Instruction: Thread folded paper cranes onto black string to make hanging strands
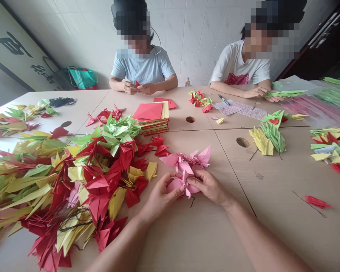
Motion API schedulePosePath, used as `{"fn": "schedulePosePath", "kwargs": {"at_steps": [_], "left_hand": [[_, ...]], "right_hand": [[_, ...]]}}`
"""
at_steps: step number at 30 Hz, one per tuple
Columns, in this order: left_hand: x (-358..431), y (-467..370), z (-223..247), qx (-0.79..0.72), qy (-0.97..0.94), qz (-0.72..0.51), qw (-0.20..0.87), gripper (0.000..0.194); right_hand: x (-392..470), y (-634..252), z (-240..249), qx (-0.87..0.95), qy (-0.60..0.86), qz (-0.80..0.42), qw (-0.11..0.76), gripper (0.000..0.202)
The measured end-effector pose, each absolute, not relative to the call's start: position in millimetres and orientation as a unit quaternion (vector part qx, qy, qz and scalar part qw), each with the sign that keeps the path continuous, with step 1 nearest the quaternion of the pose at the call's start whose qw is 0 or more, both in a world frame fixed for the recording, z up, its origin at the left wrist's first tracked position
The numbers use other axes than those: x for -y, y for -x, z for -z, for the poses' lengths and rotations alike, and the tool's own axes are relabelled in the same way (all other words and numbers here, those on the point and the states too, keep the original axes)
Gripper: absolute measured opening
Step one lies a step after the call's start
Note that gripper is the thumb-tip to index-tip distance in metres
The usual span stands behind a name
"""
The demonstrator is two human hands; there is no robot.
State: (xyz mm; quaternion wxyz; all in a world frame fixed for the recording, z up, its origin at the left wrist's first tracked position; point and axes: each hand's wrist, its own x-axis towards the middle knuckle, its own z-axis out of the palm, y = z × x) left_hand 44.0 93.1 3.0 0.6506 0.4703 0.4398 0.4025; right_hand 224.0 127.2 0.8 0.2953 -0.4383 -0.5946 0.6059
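Note:
A pink folded paper crane (186, 177) is pinched between my two hands, with its wings spread and a dark thread hanging below it. My left hand (163, 192) grips its left side, thumb in front. On the right side, the thumb and fingers of my right hand (211, 186) are closed on the same crane. Just beyond my fingertips lie more pink paper cranes (201, 158), touching or almost touching the held one. To the left of my left hand spreads a large heap of red, yellow and green folded cranes (99, 185).
Behind the heap stands a stack of square paper (151, 122). Two people sit across the table (272, 223); one holds a red folded piece (137, 83), the other green strips (285, 93). Yellow and green cranes (269, 138) and a red piece (317, 201) lie right.

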Motion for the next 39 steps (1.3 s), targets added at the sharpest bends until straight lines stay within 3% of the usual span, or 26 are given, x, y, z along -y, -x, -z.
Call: {"fn": "schedulePosePath", "kwargs": {"at_steps": [12,22,39], "left_hand": [[-98,-42,3,-0.396,-0.34,-0.473,0.71,0.034],[-96,-44,2,-0.388,-0.366,-0.464,0.707,0.029],[-97,-38,1,-0.38,-0.365,-0.426,0.736,0.033]], "right_hand": [[-128,-233,-2,0.534,0.357,-0.682,0.351,0.034],[-122,-220,-2,0.64,0.374,-0.606,0.288,0.025],[-125,-225,-6,0.574,0.329,-0.699,0.271,0.029]]}}
